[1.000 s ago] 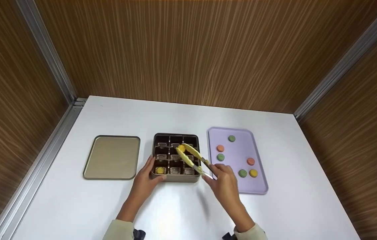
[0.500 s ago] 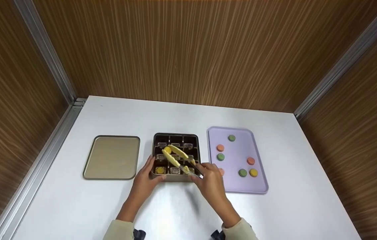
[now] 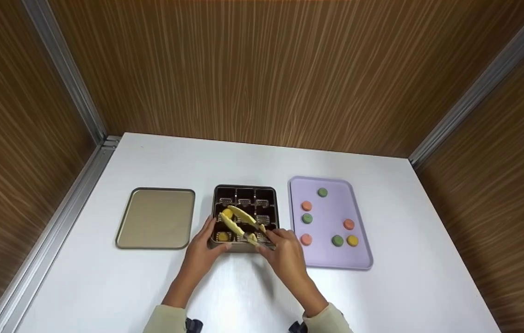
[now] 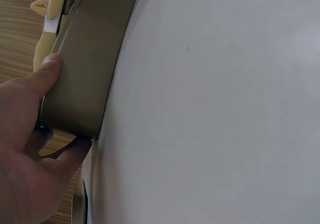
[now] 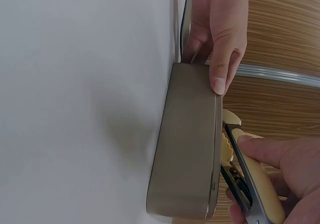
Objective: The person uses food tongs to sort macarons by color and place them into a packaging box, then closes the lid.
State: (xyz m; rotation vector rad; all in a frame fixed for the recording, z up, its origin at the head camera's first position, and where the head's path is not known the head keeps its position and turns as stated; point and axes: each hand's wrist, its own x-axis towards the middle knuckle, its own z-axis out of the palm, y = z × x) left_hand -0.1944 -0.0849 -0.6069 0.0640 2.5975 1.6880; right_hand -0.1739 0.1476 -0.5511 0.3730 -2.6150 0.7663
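Observation:
A square metal box point(image 3: 239, 248) with a dark divided insert stands mid-table. My left hand point(image 3: 200, 254) grips its near-left corner, thumb on the front and fingers along the left side. My right hand point(image 3: 286, 254) holds yellow-tipped tongs point(image 3: 243, 216) over the box; in the right wrist view their handle point(image 5: 259, 179) lies in my hand. Between the tong tips is a round yellow macaron-like piece point(image 3: 227, 213), at the left compartment of the middle row. Another yellow piece point(image 3: 223, 236) sits in the near-left compartment. The tongs partly cover the middle compartments.
On the right lies a lilac tray point(image 3: 336, 261) with several green, orange-pink and yellow round pieces. A flat gold-coloured lid point(image 3: 155, 219) lies left of the box. Wood-patterned walls point(image 3: 262, 74) enclose the white table point(image 3: 410, 259) at the back and sides.
My right hand has carried the tongs and yellow piece leftward, from the box's middle to its left column, and lower. My left hand stays at the corner.

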